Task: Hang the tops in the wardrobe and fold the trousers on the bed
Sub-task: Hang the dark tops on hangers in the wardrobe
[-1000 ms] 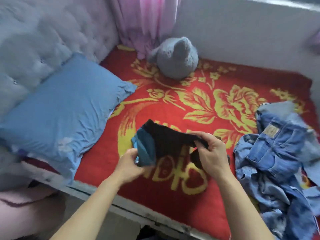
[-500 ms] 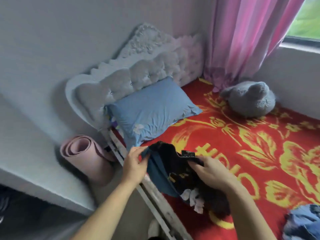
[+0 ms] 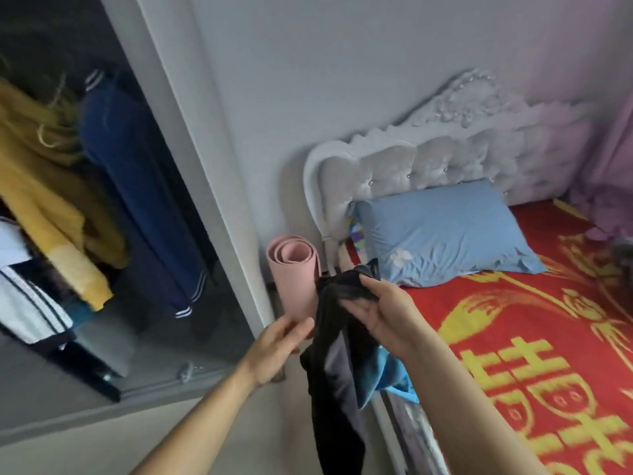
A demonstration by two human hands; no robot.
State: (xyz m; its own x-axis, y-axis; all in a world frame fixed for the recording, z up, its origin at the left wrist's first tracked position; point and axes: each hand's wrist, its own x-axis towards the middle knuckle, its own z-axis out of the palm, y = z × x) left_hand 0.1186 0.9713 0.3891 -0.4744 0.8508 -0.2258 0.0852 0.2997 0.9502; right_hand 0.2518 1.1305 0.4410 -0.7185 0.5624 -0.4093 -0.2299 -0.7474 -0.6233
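Two bare arms reach out from the bottom of the view. The right hand [image 3: 387, 315] curls its fingers and thumb round the top of some black clothes [image 3: 337, 382] and holds them up in the air. The clothes hang down long and loose below the hand, over the floor [image 3: 239, 440] just beside the bed. A bright blue part [image 3: 380, 375] of them sticks out under the right wrist. I cannot tell if they are a top or trousers.

The left hand [image 3: 275, 347] is just beside the clothes with its fingers loose and a little spread. It holds nothing. I cannot tell if its fingertips touch the cloth.

Behind the hands a pink rolled mat [image 3: 294, 279] stands upright next to the bed. The bed has a red and yellow blanket [image 3: 513, 320]. A blue pillow [image 3: 442, 234] lies at the head end, against a white padded headboard [image 3: 428, 159].

On the left the wardrobe [image 3: 191, 173] is open. A yellow top [image 3: 41, 186] and a dark blue top [image 3: 137, 200] hang inside, with a white and dark striped one [image 3: 20, 293] lower down. A pink curtain [image 3: 613, 173] hangs far right.
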